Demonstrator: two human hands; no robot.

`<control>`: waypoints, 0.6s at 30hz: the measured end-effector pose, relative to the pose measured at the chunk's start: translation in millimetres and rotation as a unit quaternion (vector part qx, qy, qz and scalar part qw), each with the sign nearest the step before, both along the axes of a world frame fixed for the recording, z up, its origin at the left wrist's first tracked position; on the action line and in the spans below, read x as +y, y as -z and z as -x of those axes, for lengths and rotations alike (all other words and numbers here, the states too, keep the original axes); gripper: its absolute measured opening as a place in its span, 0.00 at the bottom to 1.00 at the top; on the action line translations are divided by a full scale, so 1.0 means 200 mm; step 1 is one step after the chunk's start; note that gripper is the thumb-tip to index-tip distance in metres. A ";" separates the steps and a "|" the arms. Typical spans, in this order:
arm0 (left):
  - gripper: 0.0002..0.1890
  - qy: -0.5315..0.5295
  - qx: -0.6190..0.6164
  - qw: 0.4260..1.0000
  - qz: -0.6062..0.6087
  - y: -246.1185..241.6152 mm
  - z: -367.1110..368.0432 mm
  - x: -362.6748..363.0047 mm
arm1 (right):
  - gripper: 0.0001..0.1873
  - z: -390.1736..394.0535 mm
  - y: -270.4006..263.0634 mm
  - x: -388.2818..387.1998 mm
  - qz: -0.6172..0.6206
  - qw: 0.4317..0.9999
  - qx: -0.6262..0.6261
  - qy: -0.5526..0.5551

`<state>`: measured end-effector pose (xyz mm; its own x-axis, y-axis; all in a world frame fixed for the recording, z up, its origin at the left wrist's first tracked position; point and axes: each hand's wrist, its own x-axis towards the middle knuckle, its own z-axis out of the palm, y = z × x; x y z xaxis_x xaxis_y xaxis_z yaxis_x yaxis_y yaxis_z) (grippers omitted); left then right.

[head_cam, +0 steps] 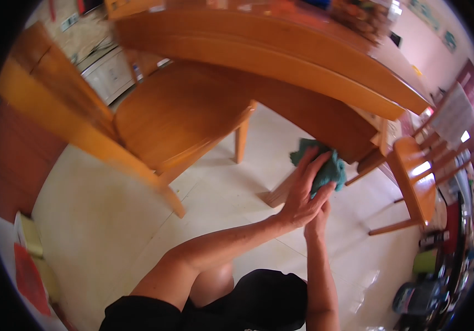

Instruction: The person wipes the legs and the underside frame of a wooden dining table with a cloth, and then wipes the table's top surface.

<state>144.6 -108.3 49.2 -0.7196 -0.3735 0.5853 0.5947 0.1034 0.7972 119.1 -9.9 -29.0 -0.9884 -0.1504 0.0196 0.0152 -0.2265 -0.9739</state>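
A crumpled green cloth (328, 173) is in my left hand (303, 198), with the fingers spread over it and the thumb pressing its near side. The cloth lies against the wooden table near its underside, over the upper part of a table leg (281, 189). Just below and behind the left hand is my right hand (318, 221). Its fingers are hidden, so its hold on the cloth cannot be made out. Above both hands runs the orange-brown wooden table edge (257, 53), with a darker panel (303, 103) beneath it.
A wooden chair (179, 111) stands at the left, its seat partly under the table. At the right is another chair (413, 178) with a cloth on its backrest. A large plastic bottle (417, 298) stands lower right. A red item (32, 279) lies at the left rim. The floor (96, 231) is pale tile.
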 end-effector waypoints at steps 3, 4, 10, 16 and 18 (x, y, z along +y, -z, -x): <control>0.28 -0.176 0.063 0.908 0.375 0.36 0.07 -0.09 | 0.17 0.01 0.10 -0.07 0.047 0.998 0.020 0.038; 0.27 -0.152 0.048 0.904 0.396 0.46 0.06 -0.12 | 0.20 0.02 0.15 -0.05 -0.009 1.000 -0.011 -0.002; 0.13 0.099 -0.314 0.944 0.013 0.28 -0.03 0.02 | 0.28 -0.01 0.05 0.12 0.175 0.961 -0.210 -0.049; 0.21 0.101 -0.098 0.960 0.241 -0.12 -0.13 0.11 | 0.22 -0.08 -0.29 0.16 0.273 0.961 0.031 -0.016; 0.18 -0.020 0.031 0.923 0.382 -0.25 -0.14 0.07 | 0.14 -0.08 -0.41 0.19 0.274 0.953 0.096 0.085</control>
<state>172.3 -94.2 98.8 -0.6708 0.1405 0.7282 0.6202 0.6447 0.4470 134.7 27.5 52.4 -0.9677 0.0967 0.2330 -0.2345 -0.6852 -0.6896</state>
